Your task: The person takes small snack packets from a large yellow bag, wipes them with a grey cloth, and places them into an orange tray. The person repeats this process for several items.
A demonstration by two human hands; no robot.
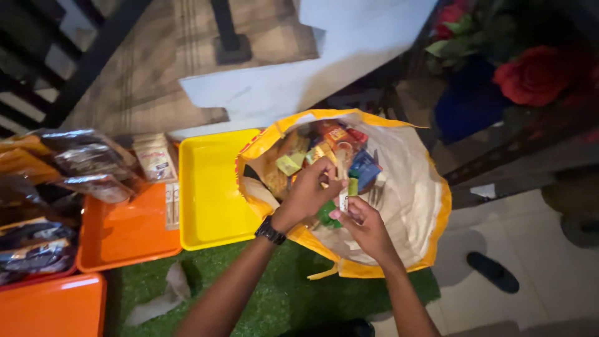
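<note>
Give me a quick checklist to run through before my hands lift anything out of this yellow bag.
1. Yellow bag mouth open: ok.
2. Left hand inside the bag, among the small packets: ok.
3. Right hand at the bag's near edge, fingers on a small item: ok; firmness of grip: cannot tell.
4. Yellow tray beside the bag bare: ok.
5. Orange tray has free room: ok.
6. Bag steady on the green mat: cannot tell.

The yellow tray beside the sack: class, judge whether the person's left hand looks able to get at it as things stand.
Probably yes. The yellow tray lies open-topped right beside the sack, with nothing between it and the left hand. But that hand is busy with small packets in the sack's mouth.
</note>
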